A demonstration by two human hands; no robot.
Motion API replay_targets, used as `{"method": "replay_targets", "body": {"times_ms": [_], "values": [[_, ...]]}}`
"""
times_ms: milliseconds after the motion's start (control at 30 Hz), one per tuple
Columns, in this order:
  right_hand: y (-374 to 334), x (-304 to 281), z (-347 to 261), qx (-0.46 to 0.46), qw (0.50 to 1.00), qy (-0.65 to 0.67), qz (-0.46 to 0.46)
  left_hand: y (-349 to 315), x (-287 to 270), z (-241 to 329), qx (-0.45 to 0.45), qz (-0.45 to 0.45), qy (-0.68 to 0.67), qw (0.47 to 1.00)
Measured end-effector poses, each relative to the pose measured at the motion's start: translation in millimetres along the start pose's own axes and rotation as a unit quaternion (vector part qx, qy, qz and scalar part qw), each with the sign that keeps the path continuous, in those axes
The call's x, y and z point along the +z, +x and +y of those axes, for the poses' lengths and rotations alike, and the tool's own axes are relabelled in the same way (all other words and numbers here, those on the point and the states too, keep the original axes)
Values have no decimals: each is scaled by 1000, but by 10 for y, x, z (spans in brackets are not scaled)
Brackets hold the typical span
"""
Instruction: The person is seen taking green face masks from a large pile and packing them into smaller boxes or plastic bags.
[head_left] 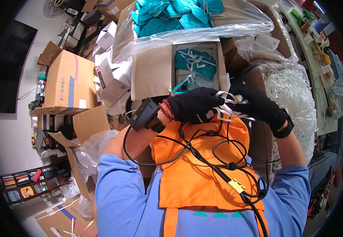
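My left hand [195, 104], in a black glove, is closed around flat white straps [223, 103] in front of my chest. My right hand [257, 103], also black-gloved, pinches the same straps from the other side, with a small white and yellow bit showing between the hands. Just beyond them an open cardboard box [151, 77] holds teal folded pieces [197, 65] that look like face masks, with white ties on top. Farther off, a plastic-lined container [242, 25] carries a heap of loose teal pieces [175, 15].
A heap of white strips [292, 106] fills a carton at my right. To the left stand a large brown carton [70, 81] and several small white boxes [114, 79]. Black cables [215, 162] hang across my orange apron [203, 189]. A cluttered table [317, 71] runs along the far right.
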State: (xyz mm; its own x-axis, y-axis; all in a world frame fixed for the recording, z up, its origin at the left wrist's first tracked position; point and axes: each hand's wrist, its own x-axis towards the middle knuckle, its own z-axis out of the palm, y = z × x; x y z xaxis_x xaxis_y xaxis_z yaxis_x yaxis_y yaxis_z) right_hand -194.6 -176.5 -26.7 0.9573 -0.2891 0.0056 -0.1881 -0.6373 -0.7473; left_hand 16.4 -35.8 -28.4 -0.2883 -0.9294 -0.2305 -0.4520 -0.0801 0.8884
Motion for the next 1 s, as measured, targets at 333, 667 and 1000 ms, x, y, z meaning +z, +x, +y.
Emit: {"method": "replay_targets", "body": {"times_ms": [333,667,1000], "values": [[229,367,-494,3,973,230,-29,-31,63,-55,120,46,153,980],[162,216,-500,136,957,191,-169,-210,75,-235,78,79,40,993],[158,338,-284,176,938,217,-207,-78,-69,-227,222,-25,212,951]]}}
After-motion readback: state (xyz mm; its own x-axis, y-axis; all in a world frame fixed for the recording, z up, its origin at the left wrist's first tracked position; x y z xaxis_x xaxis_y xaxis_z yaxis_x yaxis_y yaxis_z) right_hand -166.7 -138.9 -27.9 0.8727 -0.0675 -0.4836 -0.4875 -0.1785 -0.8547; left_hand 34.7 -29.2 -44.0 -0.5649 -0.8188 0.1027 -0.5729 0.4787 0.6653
